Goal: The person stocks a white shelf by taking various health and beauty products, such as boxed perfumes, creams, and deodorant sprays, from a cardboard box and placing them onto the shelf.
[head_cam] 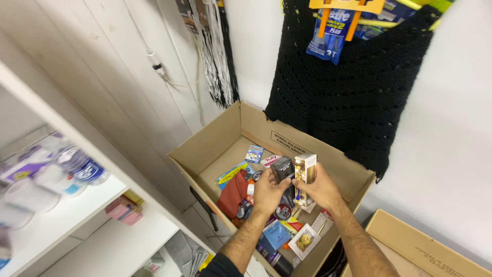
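Note:
My left hand (pixel 267 193) grips a small black box (pixel 282 168) over an open cardboard box (pixel 220 138). My right hand (pixel 320 191) holds a small upright carton (pixel 306 167) with a pale printed face, right beside the black one. The two packages touch or nearly touch. Below my hands the cardboard box holds several small packaged goods, among them a red pouch (pixel 231 196), a blue packet (pixel 277 235) and a small blue-and-white pack (pixel 254 153).
A black knitted garment (pixel 353 87) hangs on the white wall behind the box, with a blue packet of razors (pixel 332 31) on top. White shelves (pixel 77 210) at left carry bottles and rolls. A second cardboard box (pixel 415 246) lies at bottom right. Cords hang at top centre.

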